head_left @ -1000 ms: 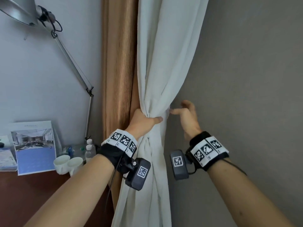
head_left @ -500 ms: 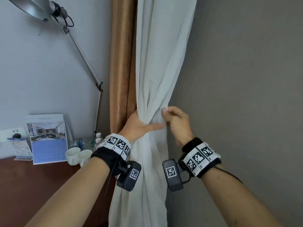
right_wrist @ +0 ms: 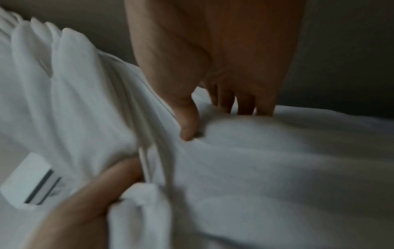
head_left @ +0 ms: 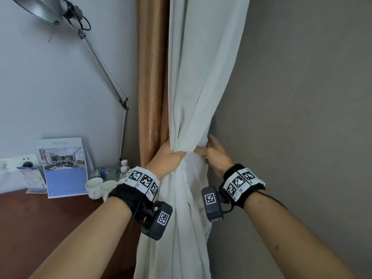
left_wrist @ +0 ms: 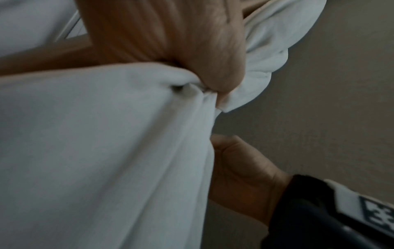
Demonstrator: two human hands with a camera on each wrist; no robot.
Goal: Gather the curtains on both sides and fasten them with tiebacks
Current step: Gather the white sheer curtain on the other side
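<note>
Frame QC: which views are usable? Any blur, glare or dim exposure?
Head view: sharp and evenly lit, with a bright glare patch on the lamp shade. Left wrist view: dim, with the left hand close to the lens and soft. Right wrist view: worst, with motion smear across the white curtain and the right hand.

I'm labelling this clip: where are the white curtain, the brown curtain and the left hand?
white curtain (head_left: 193, 87), head view, folds above the gathered waist.
brown curtain (head_left: 151, 87), head view, its ribbed front.
left hand (head_left: 167, 159), head view, back of the hand gripping the white curtain.
</note>
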